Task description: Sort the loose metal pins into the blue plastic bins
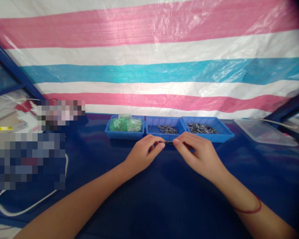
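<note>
A thin dark metal rod (168, 143) spans the gap between my two hands, just in front of the bins. My left hand (146, 151) pinches its left end between thumb and fingertips. At the other end, my right hand (198, 154) is closed in a similar pinch. Behind the hands, the middle blue bin (149, 127) contains a loose pile of slim metal pins (168, 129). The right blue bin (225, 132) has a fuller heap of small metal pieces (201, 128). Green and clear plastic bags (126, 124) lie in the left blue bin (124, 135).
The bins stand in a row on a dark blue table (164, 199), before a striped plastic sheet (144, 73). A clear plastic lid or tray (264, 132) lies at right. A white cable (35, 210) loops at left, near blurred-out items.
</note>
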A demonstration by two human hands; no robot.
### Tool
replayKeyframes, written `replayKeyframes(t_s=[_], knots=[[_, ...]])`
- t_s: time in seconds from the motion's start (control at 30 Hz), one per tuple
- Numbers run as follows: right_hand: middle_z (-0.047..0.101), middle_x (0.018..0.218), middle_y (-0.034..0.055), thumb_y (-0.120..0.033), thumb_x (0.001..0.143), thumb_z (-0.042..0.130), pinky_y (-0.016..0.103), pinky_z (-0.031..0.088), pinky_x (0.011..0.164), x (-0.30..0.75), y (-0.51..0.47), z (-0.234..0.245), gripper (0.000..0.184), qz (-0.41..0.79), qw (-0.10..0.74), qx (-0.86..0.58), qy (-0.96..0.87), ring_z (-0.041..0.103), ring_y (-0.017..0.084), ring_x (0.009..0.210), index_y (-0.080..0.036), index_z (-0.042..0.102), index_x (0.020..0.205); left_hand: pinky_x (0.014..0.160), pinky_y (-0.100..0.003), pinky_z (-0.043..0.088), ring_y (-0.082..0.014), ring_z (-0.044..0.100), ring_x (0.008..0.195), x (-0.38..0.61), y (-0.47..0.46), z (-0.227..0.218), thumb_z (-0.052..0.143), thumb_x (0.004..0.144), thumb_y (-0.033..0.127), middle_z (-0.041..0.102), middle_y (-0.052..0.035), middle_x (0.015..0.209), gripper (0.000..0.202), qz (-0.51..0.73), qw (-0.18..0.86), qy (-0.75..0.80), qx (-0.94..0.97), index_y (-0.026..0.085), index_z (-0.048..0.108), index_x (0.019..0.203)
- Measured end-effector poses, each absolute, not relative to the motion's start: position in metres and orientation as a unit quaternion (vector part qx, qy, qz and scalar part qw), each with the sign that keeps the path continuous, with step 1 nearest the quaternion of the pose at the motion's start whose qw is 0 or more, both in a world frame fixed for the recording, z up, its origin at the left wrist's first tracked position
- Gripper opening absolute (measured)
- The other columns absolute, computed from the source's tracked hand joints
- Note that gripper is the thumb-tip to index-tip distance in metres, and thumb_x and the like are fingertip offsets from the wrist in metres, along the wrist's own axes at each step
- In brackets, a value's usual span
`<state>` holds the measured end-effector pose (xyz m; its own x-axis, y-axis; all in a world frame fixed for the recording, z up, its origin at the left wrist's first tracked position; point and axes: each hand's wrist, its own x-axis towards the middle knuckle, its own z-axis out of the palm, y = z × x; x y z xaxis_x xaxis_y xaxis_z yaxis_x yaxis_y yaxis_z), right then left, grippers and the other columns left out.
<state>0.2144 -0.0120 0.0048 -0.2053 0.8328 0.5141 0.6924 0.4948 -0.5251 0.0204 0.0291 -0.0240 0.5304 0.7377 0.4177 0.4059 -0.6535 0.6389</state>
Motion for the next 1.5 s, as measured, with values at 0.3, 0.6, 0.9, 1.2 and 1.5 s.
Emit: replayKeyframes(t_s=[0.3,0.6,0.9,1.2,1.5], knots=[[0.065,0.094,0.0154,-0.043,0.085,0.053,0.042,0.043,0.081,0.288,0.031,-0.018,0.040,-0.129,0.367,-0.674,-0.628,0.059,0.030,0.090,-0.012,0.063,0.107,0.088,-0.032,0.049,-0.0205,0.062,0.097,0.021,0.040,-0.032,0.038,0.096,0.028,0.064,-0.0071,0.111,0.033,0.188,0.026,0.357,0.915,0.016,0.058,0.119],[0.067,0.091,0.0103,-0.033,0.084,0.054,0.040,0.044,0.081,0.248,0.014,-0.012,0.027,-0.118,0.372,-0.619,-0.682,0.059,0.026,0.085,-0.016,0.063,0.103,0.076,-0.030,0.050,-0.0193,0.064,0.087,0.030,0.042,-0.036,0.042,0.095,0.032,0.065,-0.0039,0.102,0.027,0.139,-0.005,0.375,0.917,0.022,0.065,0.102],[0.067,0.077,0.0044,-0.026,0.087,0.051,0.033,0.044,0.073,0.219,0.000,-0.010,0.019,-0.011,0.371,-0.569,-0.734,0.058,0.020,0.075,-0.019,0.066,0.078,0.071,-0.034,0.052,-0.0236,0.065,0.084,0.030,0.040,-0.033,0.040,0.096,0.027,0.064,-0.0062,0.097,0.027,0.130,0.022,0.373,0.918,0.019,0.057,0.116],[0.064,0.076,0.0021,-0.037,0.084,0.057,0.030,0.042,0.064,0.194,-0.008,-0.019,0.019,0.164,0.374,-0.588,-0.698,0.054,0.017,0.068,-0.019,0.065,0.085,0.087,-0.027,0.046,-0.0166,0.060,0.094,0.026,0.028,-0.036,0.043,0.094,0.021,0.064,-0.0061,0.100,0.023,0.337,0.256,0.386,0.819,0.016,0.062,0.104],[0.062,0.073,0.0006,-0.030,0.083,0.059,0.027,0.040,0.059,0.190,-0.012,-0.019,0.013,0.201,0.458,-0.567,-0.654,0.050,0.013,0.062,-0.018,0.064,0.078,0.071,-0.026,0.045,-0.0150,0.058,0.079,0.033,0.019,-0.036,0.048,0.092,0.030,0.063,-0.0046,0.093,0.020,0.334,0.348,0.375,0.792,0.016,0.057,0.103]])
